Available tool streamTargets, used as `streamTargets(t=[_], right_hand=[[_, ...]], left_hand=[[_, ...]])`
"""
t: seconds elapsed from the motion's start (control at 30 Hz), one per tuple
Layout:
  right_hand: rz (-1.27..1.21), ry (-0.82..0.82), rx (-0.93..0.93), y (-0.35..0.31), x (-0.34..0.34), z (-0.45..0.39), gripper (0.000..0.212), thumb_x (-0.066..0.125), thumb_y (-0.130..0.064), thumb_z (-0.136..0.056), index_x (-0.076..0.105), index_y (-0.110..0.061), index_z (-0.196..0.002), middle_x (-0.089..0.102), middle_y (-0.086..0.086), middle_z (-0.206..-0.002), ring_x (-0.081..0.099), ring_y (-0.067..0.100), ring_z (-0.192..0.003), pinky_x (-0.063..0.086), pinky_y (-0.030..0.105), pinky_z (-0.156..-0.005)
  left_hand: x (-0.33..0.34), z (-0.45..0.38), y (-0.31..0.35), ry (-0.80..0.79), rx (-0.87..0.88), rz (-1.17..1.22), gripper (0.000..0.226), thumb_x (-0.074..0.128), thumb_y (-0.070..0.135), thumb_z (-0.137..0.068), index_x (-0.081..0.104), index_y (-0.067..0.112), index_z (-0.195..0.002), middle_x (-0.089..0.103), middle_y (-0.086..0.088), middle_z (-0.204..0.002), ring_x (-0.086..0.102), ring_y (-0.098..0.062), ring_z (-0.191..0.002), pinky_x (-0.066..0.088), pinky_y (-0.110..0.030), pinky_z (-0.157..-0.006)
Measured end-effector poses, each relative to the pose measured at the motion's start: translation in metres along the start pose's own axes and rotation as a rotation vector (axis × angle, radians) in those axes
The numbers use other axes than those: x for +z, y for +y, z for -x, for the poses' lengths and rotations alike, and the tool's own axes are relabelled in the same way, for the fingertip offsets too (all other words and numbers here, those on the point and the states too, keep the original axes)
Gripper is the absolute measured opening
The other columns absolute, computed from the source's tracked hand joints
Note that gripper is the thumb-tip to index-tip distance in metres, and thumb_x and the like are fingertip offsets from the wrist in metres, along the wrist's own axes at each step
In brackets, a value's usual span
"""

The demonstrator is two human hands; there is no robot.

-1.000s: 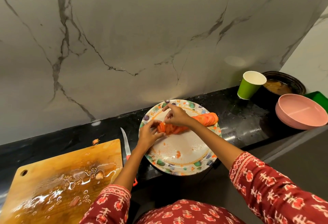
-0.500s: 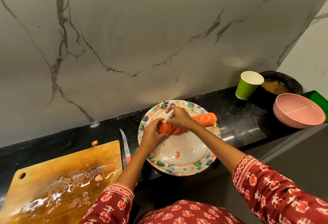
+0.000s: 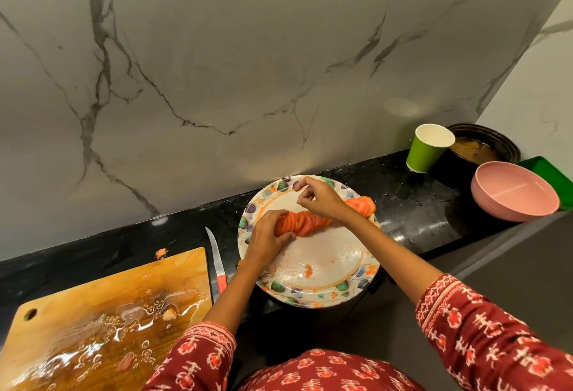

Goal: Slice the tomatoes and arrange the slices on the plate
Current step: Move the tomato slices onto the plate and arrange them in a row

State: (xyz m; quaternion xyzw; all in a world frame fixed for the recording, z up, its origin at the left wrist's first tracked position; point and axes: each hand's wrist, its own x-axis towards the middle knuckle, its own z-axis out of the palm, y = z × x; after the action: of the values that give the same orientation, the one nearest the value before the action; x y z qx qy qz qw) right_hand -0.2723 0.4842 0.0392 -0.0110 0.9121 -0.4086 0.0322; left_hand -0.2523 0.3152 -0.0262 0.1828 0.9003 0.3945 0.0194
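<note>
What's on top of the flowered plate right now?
On the plate lies a row of overlapping tomato slices, plus juice and small bits. The left hand and right hand cover parts of the row.

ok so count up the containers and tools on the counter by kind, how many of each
plate: 1
pink bowl: 1
dark bowl: 1
green cup: 1
knife: 1
cutting board: 1
total: 6
</note>
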Motion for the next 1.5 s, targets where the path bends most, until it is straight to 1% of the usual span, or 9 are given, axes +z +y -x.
streamTargets(t=[0.3,0.4,0.57,0.7,0.87,0.97,1.07,1.2,1.5], right_hand=[[0.208,-0.259,-0.072,0.007,-0.015,0.011,0.048,0.065,-0.005,-0.08,0.05,-0.012,-0.125,0.065,0.008,-0.114,0.059,0.02,-0.106,0.053,0.038,-0.088],[0.139,-0.199,-0.061,0.01,-0.018,0.016,0.048,0.063,-0.001,-0.079,0.051,-0.012,-0.124,0.066,0.008,-0.111,0.06,0.02,-0.107,0.053,0.034,-0.087],[0.156,-0.094,-0.132,0.028,-0.025,0.028,0.047,0.061,-0.001,-0.077,0.052,-0.011,-0.122,0.069,0.006,-0.105,0.063,0.021,-0.1,0.053,0.041,-0.088],[0.255,-0.105,-0.158,0.041,-0.02,0.033,0.053,0.065,-0.015,-0.08,0.045,-0.019,-0.128,0.063,-0.001,-0.118,0.048,0.02,-0.119,0.033,0.042,-0.103],[0.326,-0.103,-0.235,0.039,-0.011,0.03,0.064,0.071,-0.027,-0.078,0.04,-0.02,-0.134,0.057,-0.003,-0.128,0.041,0.018,-0.125,0.027,0.036,-0.099],[0.382,-0.136,-0.268,0.036,-0.004,0.024,0.07,0.071,-0.036,-0.078,0.035,-0.023,-0.137,0.055,-0.004,-0.131,0.039,0.017,-0.127,0.024,0.034,-0.099],[0.423,-0.174,-0.287,0.034,0.001,0.02,0.076,0.071,-0.044,-0.078,0.031,-0.024,-0.14,0.053,-0.003,-0.132,0.039,0.017,-0.126,0.023,0.032,-0.097],[0.453,-0.197,-0.286,0.034,0.002,0.018,0.078,0.071,-0.043,-0.077,0.029,-0.025,-0.141,0.055,-0.001,-0.129,0.04,0.017,-0.125,0.024,0.033,-0.098],[0.388,-0.18,-0.279,0.042,-0.003,0.019,0.077,0.07,-0.037,-0.08,0.026,-0.022,-0.142,0.054,-0.003,-0.132,0.039,0.017,-0.13,0.021,0.036,-0.103]], left_hand=[[-0.005,-0.008,-0.001,-0.083,0.002,-0.025,0.075,0.078,0.025,-0.072,0.042,0.015,-0.137,0.049,-0.009,-0.134,0.043,-0.023,-0.124,0.038,-0.034,-0.102],[-0.004,-0.01,-0.003,-0.083,0.018,-0.06,0.069,0.076,0.026,-0.074,0.045,0.016,-0.135,0.05,-0.009,-0.133,0.041,-0.024,-0.125,0.032,-0.032,-0.103],[-0.001,-0.016,0.001,-0.06,0.071,-0.071,0.072,0.079,0.032,-0.07,0.048,0.017,-0.133,0.051,-0.009,-0.133,0.039,-0.026,-0.128,0.03,-0.045,-0.108],[-0.002,-0.024,0.014,-0.107,0.09,-0.029,0.048,0.071,0.024,-0.08,0.056,0.016,-0.125,0.06,-0.007,-0.123,0.049,-0.022,-0.117,0.037,-0.037,-0.103],[-0.008,-0.023,0.015,-0.101,0.101,-0.044,0.035,0.068,0.014,-0.082,0.062,0.009,-0.117,0.064,-0.01,-0.116,0.055,-0.023,-0.11,0.039,-0.025,-0.094],[-0.009,-0.022,0.013,-0.092,0.079,-0.037,0.039,0.072,0.016,-0.079,0.062,0.009,-0.116,0.064,-0.01,-0.115,0.055,-0.024,-0.109,0.042,-0.032,-0.094],[-0.008,-0.023,0.012,-0.139,0.03,-0.067,0.06,0.08,0.028,-0.071,0.056,0.013,-0.123,0.06,-0.008,-0.122,0.051,-0.022,-0.115,0.041,-0.037,-0.099],[-0.009,-0.024,0.014,-0.198,-0.014,-0.12,0.079,0.082,0.035,-0.066,0.045,0.017,-0.133,0.054,-0.006,-0.129,0.046,-0.02,-0.119,0.039,-0.039,-0.103],[0.001,-0.024,0.016,-0.157,0.024,-0.174,0.069,0.077,0.033,-0.074,0.045,0.016,-0.133,0.054,-0.008,-0.129,0.046,-0.022,-0.119,0.039,-0.033,-0.098]])
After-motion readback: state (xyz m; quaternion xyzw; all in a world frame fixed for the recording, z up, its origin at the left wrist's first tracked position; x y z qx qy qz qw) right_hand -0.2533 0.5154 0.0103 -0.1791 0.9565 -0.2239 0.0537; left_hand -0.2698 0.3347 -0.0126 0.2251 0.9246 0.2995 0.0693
